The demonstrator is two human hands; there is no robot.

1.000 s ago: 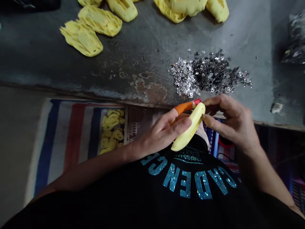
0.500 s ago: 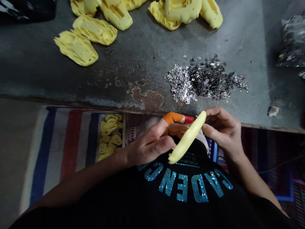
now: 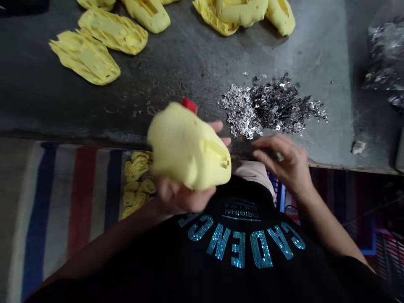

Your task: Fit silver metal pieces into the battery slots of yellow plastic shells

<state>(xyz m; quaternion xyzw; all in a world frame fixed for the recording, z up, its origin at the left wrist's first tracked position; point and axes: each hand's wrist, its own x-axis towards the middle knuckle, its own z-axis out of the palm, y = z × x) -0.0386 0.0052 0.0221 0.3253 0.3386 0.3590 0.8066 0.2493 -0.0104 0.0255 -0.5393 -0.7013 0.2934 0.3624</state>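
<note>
My left hand point(image 3: 179, 195) grips a yellow plastic shell point(image 3: 188, 147) from below, its smooth outer side turned up toward me. A red fingertip cover point(image 3: 189, 105) on that hand shows above the shell. My right hand point(image 3: 285, 162) has let go of the shell and hovers at the table edge, thumb and finger pinched on a small metal piece point(image 3: 277, 156). Just beyond it lies a pile of small shiny metal pieces point(image 3: 271, 105) on the grey table point(image 3: 189, 71).
Several more yellow shells point(image 3: 85, 57) lie along the far side of the table, another group point(image 3: 243, 14) at top centre. A striped sack point(image 3: 63, 202) below the table edge holds small yellow parts point(image 3: 137, 181). A bag of metal pieces point(image 3: 383, 54) sits at the right.
The left hand swung the yellow shell leftward and turned it from edge-on to its broad outer face. The right hand released the shell and moved toward the metal pile.
</note>
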